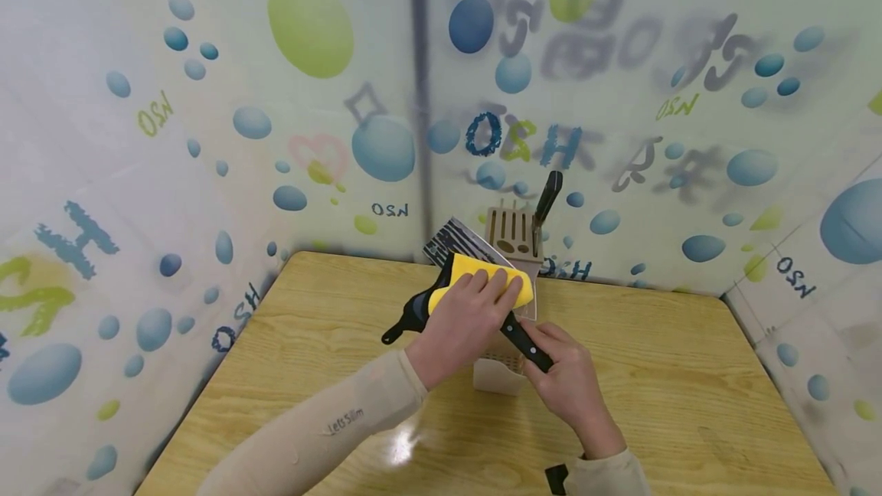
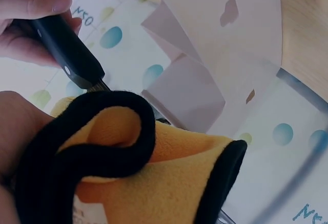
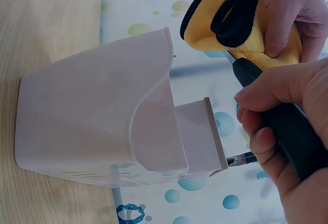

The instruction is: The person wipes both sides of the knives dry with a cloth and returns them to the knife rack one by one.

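Observation:
My right hand (image 1: pixel 568 377) grips the black riveted handle of a broad-bladed kitchen knife (image 1: pixel 527 343), held over the table and pointing up to the left. The left hand (image 1: pixel 472 316) holds a yellow cloth (image 1: pixel 475 265) with black edging, fingers curled over it, across the blade near the handle. Past the cloth, the wide blade (image 1: pixel 458 239) shows dark stripes. In the left wrist view the cloth (image 2: pixel 148 193) is folded, its black edge looping close to the handle (image 2: pixel 66 49). The right wrist view shows the right thumb and fingers wrapped round the handle (image 3: pixel 294 137).
Behind the hands a pale plastic knife holder (image 3: pixel 92 101) stands on the wooden table (image 1: pixel 310 327). Its slotted top (image 1: pixel 513 232) has another black-handled utensil (image 1: pixel 549 194) standing at its right side. Bubble-patterned walls (image 1: pixel 207 136) border the table.

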`<state>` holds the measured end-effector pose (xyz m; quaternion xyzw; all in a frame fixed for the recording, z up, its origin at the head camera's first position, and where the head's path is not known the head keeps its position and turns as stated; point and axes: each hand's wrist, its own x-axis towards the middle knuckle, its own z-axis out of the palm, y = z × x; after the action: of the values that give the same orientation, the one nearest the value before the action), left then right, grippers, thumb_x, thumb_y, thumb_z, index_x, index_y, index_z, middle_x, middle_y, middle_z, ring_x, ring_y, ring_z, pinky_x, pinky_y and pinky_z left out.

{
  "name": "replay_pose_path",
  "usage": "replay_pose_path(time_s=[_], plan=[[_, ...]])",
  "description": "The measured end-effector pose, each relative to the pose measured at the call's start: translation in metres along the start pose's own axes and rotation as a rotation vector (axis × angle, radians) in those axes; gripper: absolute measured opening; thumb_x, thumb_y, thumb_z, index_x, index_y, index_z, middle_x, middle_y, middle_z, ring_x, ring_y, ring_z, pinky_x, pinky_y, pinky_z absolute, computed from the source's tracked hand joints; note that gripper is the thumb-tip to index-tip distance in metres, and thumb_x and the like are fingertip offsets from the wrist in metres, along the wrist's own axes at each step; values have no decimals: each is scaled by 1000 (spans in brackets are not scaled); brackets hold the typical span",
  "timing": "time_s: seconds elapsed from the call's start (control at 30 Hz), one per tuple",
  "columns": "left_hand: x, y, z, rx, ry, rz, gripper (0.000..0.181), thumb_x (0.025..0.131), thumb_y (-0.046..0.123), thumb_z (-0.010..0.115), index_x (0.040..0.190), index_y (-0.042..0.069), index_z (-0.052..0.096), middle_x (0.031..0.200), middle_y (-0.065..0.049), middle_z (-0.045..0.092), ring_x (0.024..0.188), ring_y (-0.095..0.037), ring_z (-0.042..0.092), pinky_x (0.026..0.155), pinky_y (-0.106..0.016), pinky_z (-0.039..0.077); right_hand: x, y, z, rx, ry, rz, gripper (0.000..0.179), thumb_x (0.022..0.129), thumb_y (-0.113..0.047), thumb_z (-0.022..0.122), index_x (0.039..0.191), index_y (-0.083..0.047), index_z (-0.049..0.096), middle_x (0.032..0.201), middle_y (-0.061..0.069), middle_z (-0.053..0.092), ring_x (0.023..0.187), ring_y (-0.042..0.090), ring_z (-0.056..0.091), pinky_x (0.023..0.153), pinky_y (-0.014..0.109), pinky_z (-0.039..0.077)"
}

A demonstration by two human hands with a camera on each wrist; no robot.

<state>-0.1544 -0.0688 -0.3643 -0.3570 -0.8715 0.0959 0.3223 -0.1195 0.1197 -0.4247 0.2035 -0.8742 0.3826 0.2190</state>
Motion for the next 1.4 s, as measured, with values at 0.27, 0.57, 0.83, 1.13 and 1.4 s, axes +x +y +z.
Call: replay_pose_path(time_s=[0.27, 0.57, 0.83, 1.13, 1.4], plan=[[-2, 4, 0, -28, -10, 7, 48, 96, 26, 76, 140, 11, 63, 125, -5, 65, 99, -21, 64, 88, -29, 57, 1, 1, -2, -6, 1, 22, 45, 74, 14, 80, 118, 4, 76, 100, 13, 74, 83, 23, 72, 68, 40, 64], [-10, 5, 2, -55, -3, 5, 45, 98, 20, 72, 141, 10, 62, 127, -7, 65, 99, -22, 63, 85, -29, 58, 1, 1, -3, 5, 44, 81, 41, 74, 13, 82, 113, 1, 78, 100, 13, 76, 86, 27, 73, 73, 49, 63], [-17, 7, 3, -104, 45, 7, 41, 99, 13, 69, 139, 8, 62, 125, -7, 64, 94, -22, 61, 81, -29, 57, 1, 0, -4, 21, 129, 137, 40, 72, 13, 82, 110, 0, 80, 97, 11, 78, 83, 25, 73, 71, 38, 60], [-21, 12, 0, -122, 70, 36, 39, 99, 11, 68, 138, 8, 64, 126, -8, 64, 95, -22, 63, 79, -27, 57, 2, -2, -3, 32, 131, 249, 39, 74, 11, 82, 112, 4, 77, 103, 19, 77, 92, 36, 74, 80, 56, 61], [-23, 17, -3, -70, 66, 71, 36, 101, 13, 67, 137, 10, 64, 126, -7, 64, 97, -21, 62, 79, -24, 56, 5, -9, -6, 36, 77, 335, 35, 78, 4, 82, 112, 5, 74, 106, 20, 75, 95, 36, 71, 85, 58, 59]])
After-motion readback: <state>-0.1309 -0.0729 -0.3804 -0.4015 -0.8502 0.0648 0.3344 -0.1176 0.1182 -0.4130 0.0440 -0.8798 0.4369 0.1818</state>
